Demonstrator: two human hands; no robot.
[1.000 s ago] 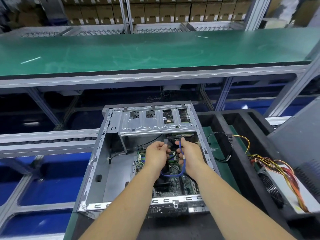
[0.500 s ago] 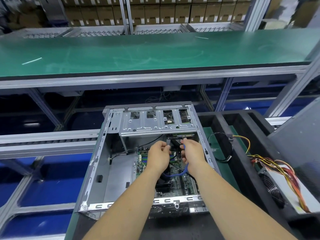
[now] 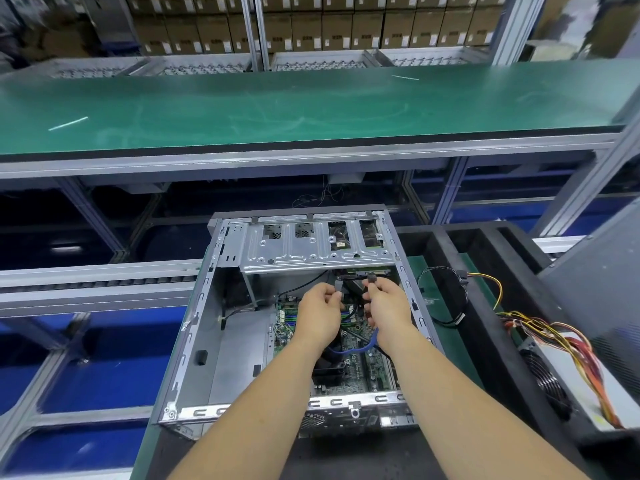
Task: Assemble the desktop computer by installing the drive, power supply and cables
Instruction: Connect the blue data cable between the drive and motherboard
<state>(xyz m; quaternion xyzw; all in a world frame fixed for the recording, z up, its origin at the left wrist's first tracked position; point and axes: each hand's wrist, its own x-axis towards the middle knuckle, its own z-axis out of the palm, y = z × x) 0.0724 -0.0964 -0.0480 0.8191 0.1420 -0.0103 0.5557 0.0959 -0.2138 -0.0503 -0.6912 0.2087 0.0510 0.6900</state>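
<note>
Inside the open silver steel computer case [image 3: 221,341], above the green motherboard [image 3: 360,372], the left hand [image 3: 320,315] pinches a small dark connector [image 3: 338,287] while the right hand [image 3: 386,308] pinches the black plug [image 3: 371,278] of a thin blue data cable [image 3: 358,348] just below the perforated metal drive cage [image 3: 311,252]; the grey power supply [image 3: 568,379] with yellow-red wires lies well apart in the black foam tray [image 3: 485,341] to the right

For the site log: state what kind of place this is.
Likely a computer assembly line: a long green bench, stacked cartons behind it, and an open case with a power supply waiting beside it.
</note>
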